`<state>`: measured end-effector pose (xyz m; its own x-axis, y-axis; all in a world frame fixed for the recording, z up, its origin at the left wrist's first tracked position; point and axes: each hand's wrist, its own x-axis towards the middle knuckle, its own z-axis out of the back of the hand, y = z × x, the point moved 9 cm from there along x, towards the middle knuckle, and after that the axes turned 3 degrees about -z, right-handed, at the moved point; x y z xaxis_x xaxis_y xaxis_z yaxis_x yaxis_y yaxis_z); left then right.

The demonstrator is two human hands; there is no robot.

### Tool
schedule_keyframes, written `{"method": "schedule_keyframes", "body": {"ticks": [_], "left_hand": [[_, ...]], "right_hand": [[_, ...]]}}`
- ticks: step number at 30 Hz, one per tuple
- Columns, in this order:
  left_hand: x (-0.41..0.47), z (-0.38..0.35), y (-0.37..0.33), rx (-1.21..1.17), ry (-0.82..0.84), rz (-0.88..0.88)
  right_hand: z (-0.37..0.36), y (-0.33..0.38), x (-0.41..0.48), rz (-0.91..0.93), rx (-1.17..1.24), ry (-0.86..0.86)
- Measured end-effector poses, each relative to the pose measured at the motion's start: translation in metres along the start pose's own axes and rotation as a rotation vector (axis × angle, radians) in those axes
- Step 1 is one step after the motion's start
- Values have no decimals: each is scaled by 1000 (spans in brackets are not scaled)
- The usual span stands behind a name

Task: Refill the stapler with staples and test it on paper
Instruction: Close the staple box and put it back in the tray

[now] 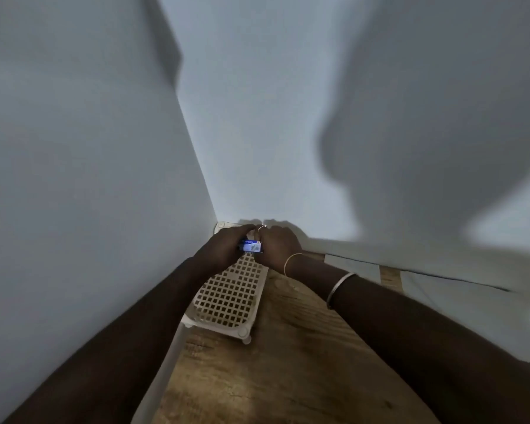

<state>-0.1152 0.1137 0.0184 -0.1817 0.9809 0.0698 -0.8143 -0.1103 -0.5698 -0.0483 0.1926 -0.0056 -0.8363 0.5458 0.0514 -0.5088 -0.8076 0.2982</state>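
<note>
A small blue staple box (pixel 252 246) with white print is held between both hands, above the far end of a cream lattice rack (pixel 230 295). My left hand (pixel 224 244) grips its left side. My right hand (pixel 277 244) closes on its right side, with a ring on one finger and bangles on the wrist. Fingers hide most of the box. No stapler or paper shows in the head view.
The rack stands on a wooden tabletop (pixel 288 362) pushed into a corner of pale walls (pixel 257 133). A white sheet or board (pixel 441 270) lies along the back wall at right. My shadow falls on the right wall.
</note>
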Motion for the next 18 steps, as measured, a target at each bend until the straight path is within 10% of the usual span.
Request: {"method": "schedule_keyframes", "body": {"ticks": [18], "left_hand": [[34,-9,64,49,0,31]], "right_hand": [[-33,0,53,-50,8,-63]]}}
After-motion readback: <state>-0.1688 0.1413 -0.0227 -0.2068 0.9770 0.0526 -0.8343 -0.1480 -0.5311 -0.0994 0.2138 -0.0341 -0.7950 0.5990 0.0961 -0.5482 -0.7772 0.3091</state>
